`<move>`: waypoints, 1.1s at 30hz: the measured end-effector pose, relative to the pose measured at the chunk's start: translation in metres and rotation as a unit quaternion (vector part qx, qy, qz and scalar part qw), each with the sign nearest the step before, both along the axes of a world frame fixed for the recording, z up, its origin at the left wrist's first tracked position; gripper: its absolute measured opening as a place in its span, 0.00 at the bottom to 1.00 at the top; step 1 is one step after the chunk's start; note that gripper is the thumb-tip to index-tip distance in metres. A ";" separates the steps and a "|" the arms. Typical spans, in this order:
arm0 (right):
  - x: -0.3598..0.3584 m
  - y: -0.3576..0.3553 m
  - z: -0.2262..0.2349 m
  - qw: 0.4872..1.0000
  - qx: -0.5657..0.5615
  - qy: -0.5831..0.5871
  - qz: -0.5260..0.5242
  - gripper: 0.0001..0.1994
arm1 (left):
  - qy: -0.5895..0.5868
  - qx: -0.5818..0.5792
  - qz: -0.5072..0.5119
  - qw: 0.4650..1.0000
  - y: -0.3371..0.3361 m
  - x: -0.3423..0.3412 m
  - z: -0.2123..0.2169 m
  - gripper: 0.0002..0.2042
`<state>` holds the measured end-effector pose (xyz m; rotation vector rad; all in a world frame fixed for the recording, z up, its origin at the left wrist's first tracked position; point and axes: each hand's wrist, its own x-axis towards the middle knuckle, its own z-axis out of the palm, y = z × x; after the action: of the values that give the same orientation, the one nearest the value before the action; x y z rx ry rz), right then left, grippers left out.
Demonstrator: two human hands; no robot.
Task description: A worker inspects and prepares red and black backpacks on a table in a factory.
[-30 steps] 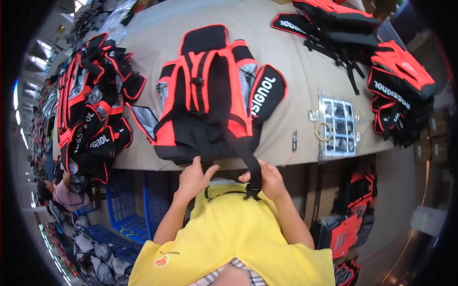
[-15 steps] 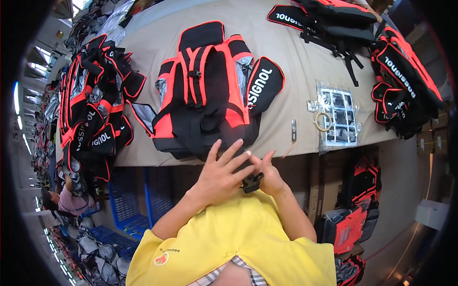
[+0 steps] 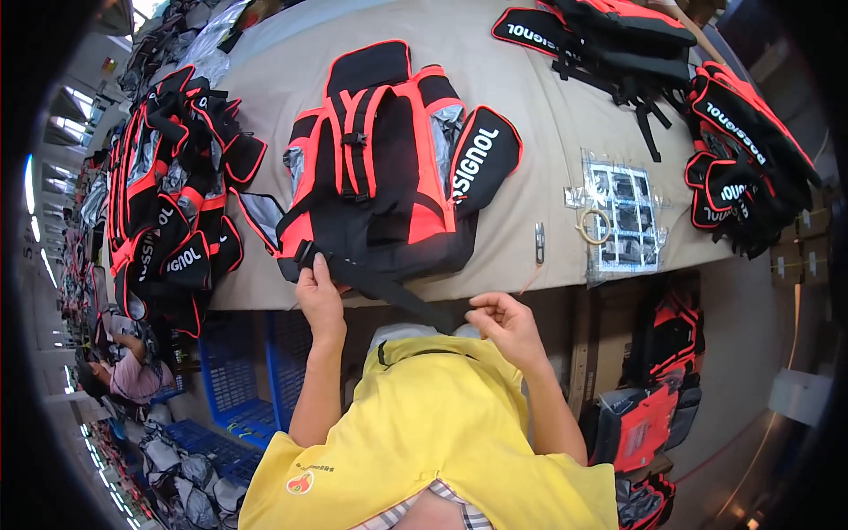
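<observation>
A black backpack with bright orange-red panels lies on the table, its shoulder straps facing up and its lower edge close to me. My left hand is closed, thumb and fingers pinching a black plastic buckle at the bag's lower left corner. From there a black webbing strap stretches slantwise past the table edge toward my right hand. That hand has its fingers curled together around the strap's far end, which is mostly hidden by the fingertips.
Stacked black and orange-red bags fill the table's left end; more bags lie at the right. A small cutter, tape ring and plastic-covered sheet lie right of the backpack. Blue crates stand below; a person works at far left.
My hands, together over the buckle before, have parted. The left has carried the buckle up and left to the bag's corner, and the right has shifted slightly right, the strap stretched between them.
</observation>
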<state>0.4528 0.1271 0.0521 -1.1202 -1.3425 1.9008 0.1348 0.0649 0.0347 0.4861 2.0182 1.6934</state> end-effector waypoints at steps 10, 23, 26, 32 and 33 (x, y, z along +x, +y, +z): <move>-0.026 0.014 0.192 0.842 0.287 0.346 0.297 0.20 | -0.152 0.027 0.068 0.986 -0.010 -0.049 -0.002 0.18; -0.184 0.033 0.198 0.726 0.407 0.551 -0.062 0.25 | 0.009 -0.437 -0.202 0.877 0.017 -0.094 0.026 0.35; -0.169 0.046 0.179 0.808 0.418 0.414 0.024 0.26 | 0.343 -0.438 -0.219 0.802 0.028 -0.089 0.050 0.35; -0.075 0.078 0.046 0.999 0.003 -0.038 -0.025 0.15 | 0.409 -0.090 -0.336 0.844 0.072 -0.054 0.062 0.06; -0.062 0.099 0.003 0.987 0.022 -0.119 -0.107 0.15 | 0.413 -0.039 -0.367 0.833 0.086 -0.046 0.057 0.07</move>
<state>0.3910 0.2258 0.0551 -1.4436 -1.3195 1.6160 0.0891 0.1506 0.0917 1.9310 1.9401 0.9557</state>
